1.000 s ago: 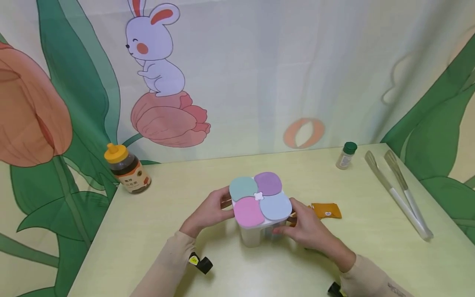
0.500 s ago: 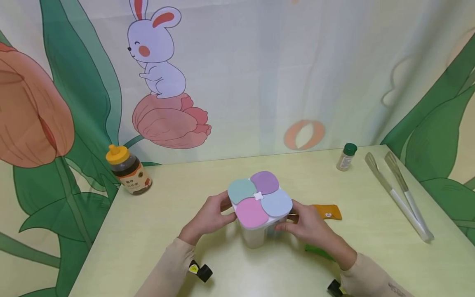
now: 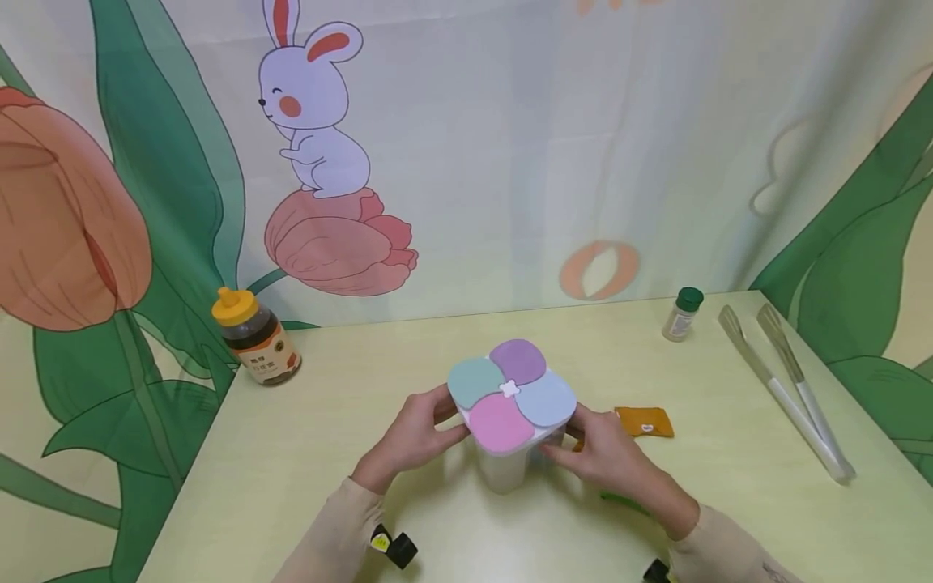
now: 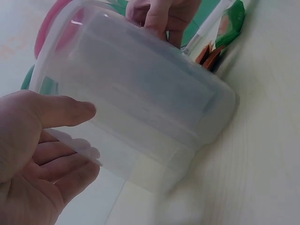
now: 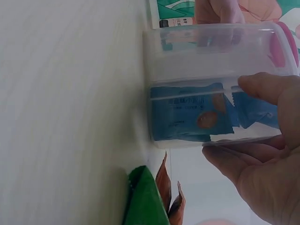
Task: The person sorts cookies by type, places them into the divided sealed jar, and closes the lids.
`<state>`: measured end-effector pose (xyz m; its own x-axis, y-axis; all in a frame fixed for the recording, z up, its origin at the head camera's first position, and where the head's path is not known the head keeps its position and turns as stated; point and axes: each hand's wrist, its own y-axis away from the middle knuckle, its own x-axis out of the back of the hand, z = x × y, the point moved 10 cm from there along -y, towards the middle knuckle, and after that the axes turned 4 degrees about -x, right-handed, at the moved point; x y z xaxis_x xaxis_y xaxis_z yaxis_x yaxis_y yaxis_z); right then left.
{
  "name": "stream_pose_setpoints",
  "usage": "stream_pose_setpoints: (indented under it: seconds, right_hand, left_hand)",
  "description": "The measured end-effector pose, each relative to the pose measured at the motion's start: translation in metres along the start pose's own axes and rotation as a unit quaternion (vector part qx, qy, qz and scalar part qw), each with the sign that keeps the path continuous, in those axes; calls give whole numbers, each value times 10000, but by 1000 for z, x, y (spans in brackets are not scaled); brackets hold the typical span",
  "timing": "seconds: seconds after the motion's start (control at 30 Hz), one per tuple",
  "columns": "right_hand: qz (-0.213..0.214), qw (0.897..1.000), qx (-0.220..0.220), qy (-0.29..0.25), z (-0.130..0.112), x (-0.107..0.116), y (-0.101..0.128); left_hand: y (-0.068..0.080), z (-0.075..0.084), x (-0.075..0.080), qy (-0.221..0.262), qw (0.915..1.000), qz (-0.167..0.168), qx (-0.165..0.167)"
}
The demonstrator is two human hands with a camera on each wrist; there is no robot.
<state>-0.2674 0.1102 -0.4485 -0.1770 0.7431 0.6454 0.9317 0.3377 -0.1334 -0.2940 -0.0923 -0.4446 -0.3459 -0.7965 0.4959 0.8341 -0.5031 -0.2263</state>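
Observation:
A translucent plastic storage box [image 3: 503, 474] stands on the table between the two hands. Its lid [image 3: 509, 429] carries four petal-shaped flaps in green, purple, pink and blue, all lying down. My left hand [image 3: 418, 427] grips the box at the left, thumb on the near wall and fingers round the far side. From the right, my right hand [image 3: 611, 452] holds the opposite side just under the lid. Through the right wall a blue printed packet [image 5: 185, 112] shows inside, with more blue wrapping beside it. The compartment nearest my left hand looks empty.
An orange packet [image 3: 645, 422] lies right of the box, and a green packet [image 3: 625, 504] is partly hidden under the right forearm. Farther off stand a yellow-capped honey bottle [image 3: 266, 348], a green-capped spice jar [image 3: 683, 314] and long metal tongs [image 3: 790, 397]. A printed curtain [image 3: 466, 162] hangs behind.
The box has turned a little counterclockwise between the hands, its pink flap swinging right and its purple one left. Both hands have kept their hold. The head view has shifted slightly.

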Motion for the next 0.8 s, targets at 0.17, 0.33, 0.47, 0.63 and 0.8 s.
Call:
stream_pose_setpoints:
  seconds: [0.17,0.33,0.47,0.63,0.8]
  right_hand:
    - [-45,9999,-30,-115,-1,2,-3]
    - [-214,9990,-73,-390,3,2,-9]
    - [-344,9970,-210,-655,8,2,-11]
    - [-465,9961,-162,-727,8,2,-12]
    - [-685,9949,-255,-696,12,3,-15]
  left_hand:
    - [1,0,-2,-1,9999,-150,83]
    - [2,9,-1,82,9997,-173,167]
    - [4,25,0,147,9994,-247,217]
    - [4,28,-1,247,9989,-288,265]
    - [0,8,-6,354,9982,-358,329]
